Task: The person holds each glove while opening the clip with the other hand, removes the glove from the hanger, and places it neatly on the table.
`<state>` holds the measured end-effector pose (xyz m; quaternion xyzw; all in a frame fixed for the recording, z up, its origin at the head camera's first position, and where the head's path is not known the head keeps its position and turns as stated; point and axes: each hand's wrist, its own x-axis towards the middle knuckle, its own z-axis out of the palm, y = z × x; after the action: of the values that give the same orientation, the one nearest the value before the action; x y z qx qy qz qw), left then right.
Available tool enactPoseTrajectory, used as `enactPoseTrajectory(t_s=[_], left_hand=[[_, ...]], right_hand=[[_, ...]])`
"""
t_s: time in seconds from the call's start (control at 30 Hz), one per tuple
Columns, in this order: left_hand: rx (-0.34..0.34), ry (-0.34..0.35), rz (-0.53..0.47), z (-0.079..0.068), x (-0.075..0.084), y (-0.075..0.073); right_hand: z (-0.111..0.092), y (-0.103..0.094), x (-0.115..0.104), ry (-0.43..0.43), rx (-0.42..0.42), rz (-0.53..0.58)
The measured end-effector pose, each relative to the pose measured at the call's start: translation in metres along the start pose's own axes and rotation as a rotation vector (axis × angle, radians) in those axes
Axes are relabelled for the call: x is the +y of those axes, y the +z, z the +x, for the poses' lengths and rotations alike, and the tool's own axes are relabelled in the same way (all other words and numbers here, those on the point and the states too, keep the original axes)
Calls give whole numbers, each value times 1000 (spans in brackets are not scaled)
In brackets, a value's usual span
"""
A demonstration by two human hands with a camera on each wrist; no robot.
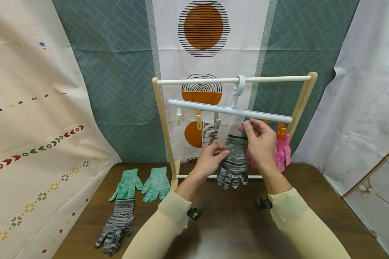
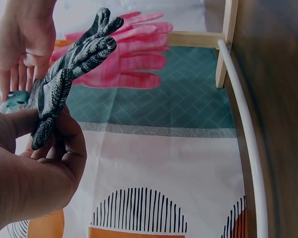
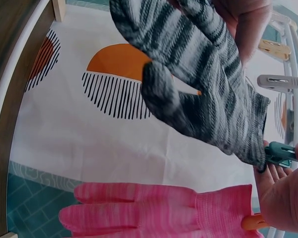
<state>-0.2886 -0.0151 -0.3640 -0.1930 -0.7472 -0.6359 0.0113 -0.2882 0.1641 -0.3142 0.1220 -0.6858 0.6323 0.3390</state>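
Note:
My left hand (image 1: 210,160) pinches the side of a black-and-grey knit glove (image 1: 235,158) between thumb and fingers. The glove hangs cuff up, fingers down, below a pale hanger (image 1: 207,107). At its cuff, my right hand (image 1: 262,142) squeezes a dark green clip (image 3: 282,153) between thumb and fingers; the clip's tip meets the cuff edge in the right wrist view. Just behind the right hand, pink gloves (image 1: 282,153) hang from orange clips (image 1: 281,131). In the left wrist view, the left thumb and fingers (image 2: 72,144) press the glove from both sides.
The hanger hooks over the top bar (image 1: 197,81) of a wooden rack (image 1: 163,122). White (image 1: 178,118), beige (image 1: 199,122) and grey (image 1: 217,122) clips dangle from its left part. On the brown table (image 1: 220,230), two mint gloves (image 1: 157,183) and another grey striped glove (image 1: 118,223) lie at left.

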Motion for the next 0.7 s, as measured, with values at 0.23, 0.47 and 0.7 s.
enactPoseTrajectory(t_s=[0.23,0.47,0.7], left_hand=[[-5,6,23,-7,-7,-6],[20,13,66,-17,-12,-14],[30,6,83,-31,-17,-26]], right_hand=[[0,0,0,-12,-6,-17],[1,-1,3,-25,15,-11],[2,-2,5,-63,35,-29]])
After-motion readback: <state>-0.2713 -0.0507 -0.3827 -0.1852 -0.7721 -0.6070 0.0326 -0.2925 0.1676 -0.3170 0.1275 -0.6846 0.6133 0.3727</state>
